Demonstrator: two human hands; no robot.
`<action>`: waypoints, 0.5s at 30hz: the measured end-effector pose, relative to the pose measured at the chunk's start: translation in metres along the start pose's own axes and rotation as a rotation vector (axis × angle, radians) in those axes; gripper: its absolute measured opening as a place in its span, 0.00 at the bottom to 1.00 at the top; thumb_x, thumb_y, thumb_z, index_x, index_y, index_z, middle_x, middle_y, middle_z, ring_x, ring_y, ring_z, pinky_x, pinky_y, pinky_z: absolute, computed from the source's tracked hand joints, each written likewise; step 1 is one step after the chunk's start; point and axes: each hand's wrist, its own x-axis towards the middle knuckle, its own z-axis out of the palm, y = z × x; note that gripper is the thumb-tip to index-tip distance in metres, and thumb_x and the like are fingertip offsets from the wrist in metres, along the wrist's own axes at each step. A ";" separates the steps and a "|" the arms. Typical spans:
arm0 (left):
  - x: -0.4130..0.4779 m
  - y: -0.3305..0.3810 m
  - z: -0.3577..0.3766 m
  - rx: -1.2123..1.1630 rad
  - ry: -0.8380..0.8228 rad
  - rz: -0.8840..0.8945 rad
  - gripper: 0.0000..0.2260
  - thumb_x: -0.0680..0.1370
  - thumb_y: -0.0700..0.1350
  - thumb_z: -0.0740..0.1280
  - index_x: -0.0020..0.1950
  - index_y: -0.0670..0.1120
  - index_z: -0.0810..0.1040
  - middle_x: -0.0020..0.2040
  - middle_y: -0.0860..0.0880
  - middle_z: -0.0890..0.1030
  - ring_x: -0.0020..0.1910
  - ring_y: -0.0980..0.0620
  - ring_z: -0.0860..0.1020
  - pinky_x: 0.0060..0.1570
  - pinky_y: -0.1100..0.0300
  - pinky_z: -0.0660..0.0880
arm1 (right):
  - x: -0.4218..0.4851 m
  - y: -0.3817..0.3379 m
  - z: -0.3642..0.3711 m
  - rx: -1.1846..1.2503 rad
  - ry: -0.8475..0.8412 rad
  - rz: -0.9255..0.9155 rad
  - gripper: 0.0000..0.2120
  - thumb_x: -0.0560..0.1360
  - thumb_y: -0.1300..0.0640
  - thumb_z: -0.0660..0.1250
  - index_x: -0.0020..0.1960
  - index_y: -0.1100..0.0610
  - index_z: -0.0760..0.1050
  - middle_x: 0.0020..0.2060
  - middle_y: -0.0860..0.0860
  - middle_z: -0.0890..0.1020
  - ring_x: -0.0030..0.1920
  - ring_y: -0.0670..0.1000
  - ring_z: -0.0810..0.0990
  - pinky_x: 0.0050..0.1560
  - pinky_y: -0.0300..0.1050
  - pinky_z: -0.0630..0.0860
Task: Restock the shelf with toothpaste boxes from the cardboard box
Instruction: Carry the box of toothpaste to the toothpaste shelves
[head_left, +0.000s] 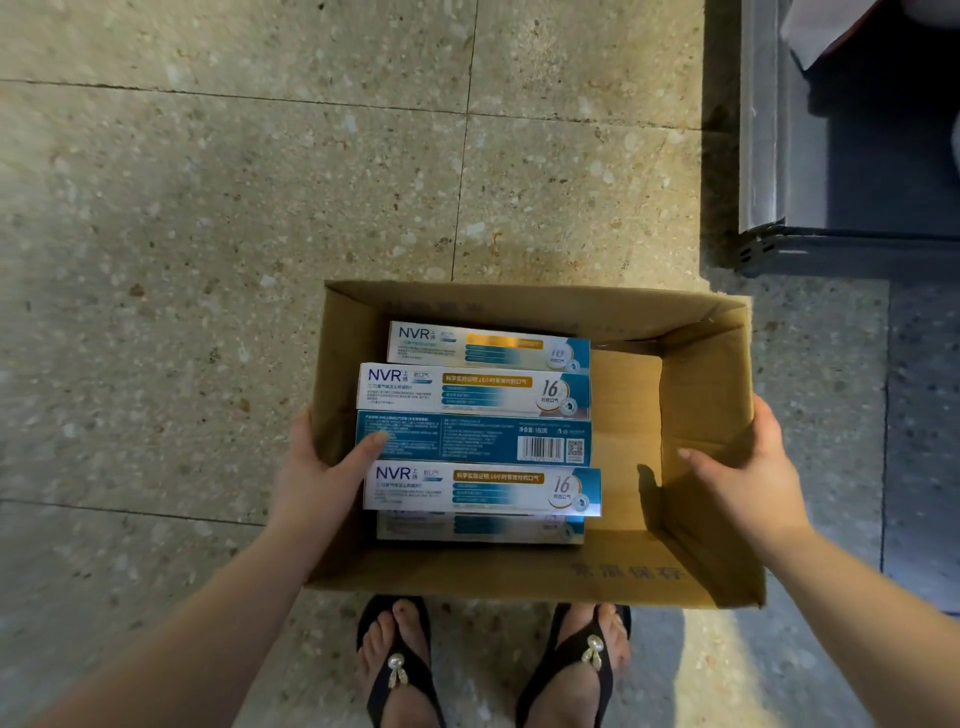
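The left hand, at centre left of the frame, grips the left wall of the cardboard box. Its thumb is hooked over the rim into the box, and the thumb tip touches the left end of a teal-faced box. Its fingers are hidden outside the wall. The right hand, at centre right, grips the opposite wall the same way, with the thumb lying inside against the cardboard and the fingers out of sight behind it.

The toothpaste boxes lie flat in the left part of the carton, long sides running left to right and packed edge to edge from the far wall toward the near one. Five show. Three have white printed faces up, the teal-faced one sits between the second and fourth, and the nearest is partly covered by the one before it. The right part of the carton shows bare cardboard bottom.

Below the carton, two feet in black sandals stand on a speckled stone floor. A grey metal shelf fills the upper right corner, well apart from the carton.
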 end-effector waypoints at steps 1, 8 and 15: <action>-0.011 0.005 -0.007 0.005 0.003 0.006 0.38 0.69 0.59 0.70 0.73 0.57 0.54 0.72 0.48 0.66 0.70 0.42 0.65 0.65 0.38 0.65 | -0.010 -0.004 -0.007 -0.002 -0.001 0.004 0.37 0.71 0.59 0.70 0.72 0.45 0.53 0.64 0.54 0.72 0.61 0.57 0.72 0.61 0.57 0.71; -0.116 0.052 -0.074 -0.053 -0.027 0.044 0.36 0.68 0.56 0.72 0.72 0.57 0.58 0.68 0.49 0.72 0.65 0.45 0.72 0.61 0.44 0.70 | -0.097 -0.049 -0.083 -0.004 0.010 0.000 0.36 0.71 0.58 0.70 0.72 0.46 0.54 0.63 0.53 0.73 0.58 0.54 0.73 0.59 0.56 0.72; -0.215 0.110 -0.142 -0.074 -0.053 0.089 0.41 0.57 0.65 0.71 0.66 0.65 0.58 0.63 0.50 0.76 0.59 0.44 0.77 0.52 0.38 0.76 | -0.191 -0.100 -0.173 0.030 0.059 0.036 0.36 0.71 0.57 0.70 0.72 0.46 0.54 0.65 0.53 0.71 0.62 0.58 0.72 0.60 0.59 0.72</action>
